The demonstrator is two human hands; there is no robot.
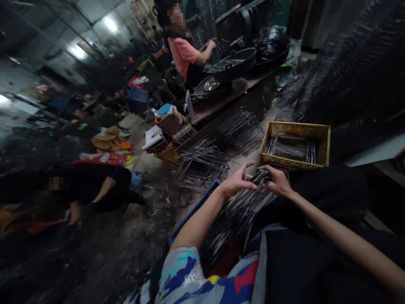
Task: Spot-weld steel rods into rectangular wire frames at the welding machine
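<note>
Both my hands rest on a bundle of thin metal wire pieces [243,202] that lies across a blue crate [196,207] in front of me. My left hand [236,181] lies on the bundle's far end with fingers stretched out and apart. My right hand [278,180] curls over the same end from the right, fingers bent round the wires. More wire racks [202,162] lie in heaps just beyond the hands.
A yellow basket [325,145] holding wire pieces stands at the right. A dark workbench [228,97] with black pans [234,63] runs behind; a person in a pink shirt [183,52] works there. Another person [95,190] crouches low at left. Clutter covers the floor.
</note>
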